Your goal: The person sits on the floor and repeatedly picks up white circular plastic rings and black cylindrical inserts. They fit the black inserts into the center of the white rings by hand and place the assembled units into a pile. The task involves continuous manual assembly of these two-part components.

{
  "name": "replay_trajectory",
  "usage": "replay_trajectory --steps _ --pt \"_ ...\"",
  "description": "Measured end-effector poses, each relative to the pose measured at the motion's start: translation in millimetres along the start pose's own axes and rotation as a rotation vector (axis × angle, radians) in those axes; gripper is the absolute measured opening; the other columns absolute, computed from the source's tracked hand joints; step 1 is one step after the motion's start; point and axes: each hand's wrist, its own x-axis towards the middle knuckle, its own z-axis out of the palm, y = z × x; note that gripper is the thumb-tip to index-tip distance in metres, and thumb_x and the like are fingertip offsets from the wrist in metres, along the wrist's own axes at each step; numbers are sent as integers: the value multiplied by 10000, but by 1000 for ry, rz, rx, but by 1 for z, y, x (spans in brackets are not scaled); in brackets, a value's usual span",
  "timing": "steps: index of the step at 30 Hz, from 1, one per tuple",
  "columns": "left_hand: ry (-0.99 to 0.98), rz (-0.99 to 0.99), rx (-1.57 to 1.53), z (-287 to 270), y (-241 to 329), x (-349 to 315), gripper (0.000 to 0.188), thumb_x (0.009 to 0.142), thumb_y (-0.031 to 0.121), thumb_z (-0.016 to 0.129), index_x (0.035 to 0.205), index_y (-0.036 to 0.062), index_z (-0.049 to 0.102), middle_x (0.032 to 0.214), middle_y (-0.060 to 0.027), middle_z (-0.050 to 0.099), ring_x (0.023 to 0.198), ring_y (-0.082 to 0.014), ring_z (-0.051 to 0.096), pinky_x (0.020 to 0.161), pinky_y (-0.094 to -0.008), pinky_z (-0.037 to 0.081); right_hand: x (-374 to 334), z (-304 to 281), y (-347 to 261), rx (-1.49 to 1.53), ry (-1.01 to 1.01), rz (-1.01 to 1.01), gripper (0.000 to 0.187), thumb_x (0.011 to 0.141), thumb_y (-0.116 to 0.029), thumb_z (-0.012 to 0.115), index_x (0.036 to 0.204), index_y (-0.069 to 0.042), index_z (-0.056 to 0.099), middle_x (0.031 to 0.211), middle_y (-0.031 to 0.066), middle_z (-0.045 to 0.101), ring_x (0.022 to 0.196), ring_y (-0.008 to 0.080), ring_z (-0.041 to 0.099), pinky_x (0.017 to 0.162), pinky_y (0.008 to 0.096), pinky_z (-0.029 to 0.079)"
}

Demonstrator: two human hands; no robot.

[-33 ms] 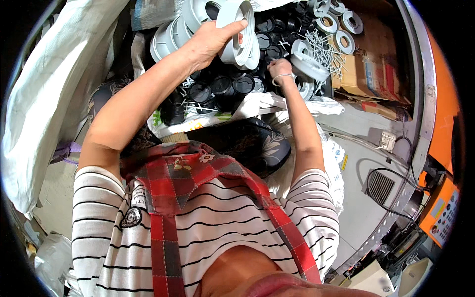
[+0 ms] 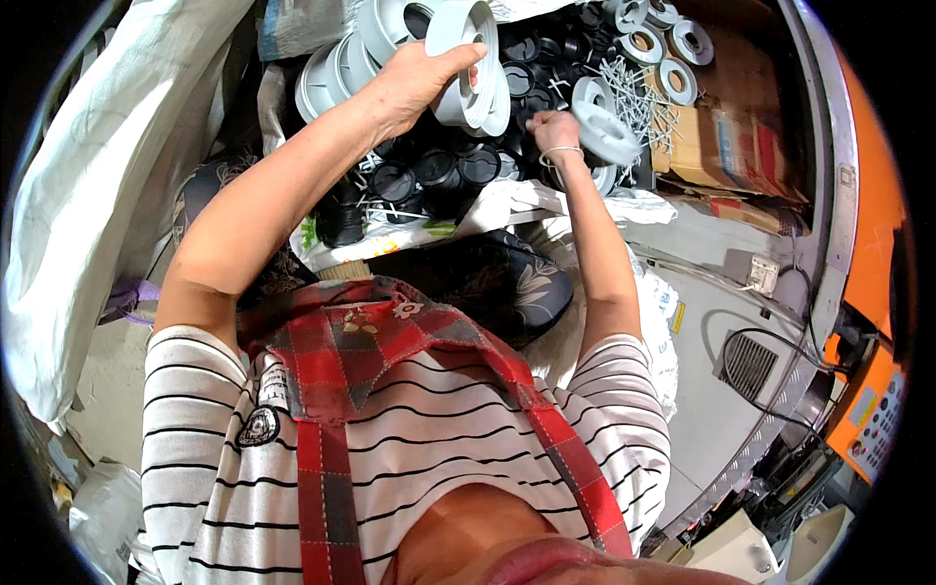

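A stack of grey plastic rings (image 2: 454,34) is gripped by my left hand (image 2: 414,83), its thumb over the rim and fingers inside the opening. My right hand (image 2: 554,130), a white band at its wrist, is closed above black round plastic parts (image 2: 437,170); whatever its fingers pinch is hidden. Just right of that hand, a tilted grey ring (image 2: 606,134), blurred, lies over other grey rings. Beside it is a heap of thin white plastic sticks (image 2: 629,93).
Larger grey flanged parts (image 2: 327,83) sit behind my left forearm. Several loose grey rings (image 2: 677,80) lie by a cardboard sheet (image 2: 721,146) at the right. A white sack (image 2: 107,195) hangs at the left; an orange machine (image 2: 868,409) with a cable stands far right.
My right hand has shifted slightly right and up. The tilted grey ring beside it has moved a little left and looks blurred. My left hand stays nearly still with its rings.
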Motion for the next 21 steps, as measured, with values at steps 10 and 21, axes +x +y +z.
replay_trajectory --steps 10,21 --pt "-123 -38 -361 14 15 -17 404 922 324 539 1166 1 541 1090 -77 616 979 -165 607 860 -331 494 -113 -108 -121 538 426 -555 691 608 -251 799 1206 -30 532 1132 216 554 1099 320 531 908 365 438" --pt "-279 -185 -162 0 20 -18 403 912 308 558 1167 -2 534 1083 -77 611 932 -154 617 796 -332 534 -124 -145 -128 -60 263 -1023 764 531 -144 801 1198 -49 440 1129 176 490 1041 380 450 914 404 412"
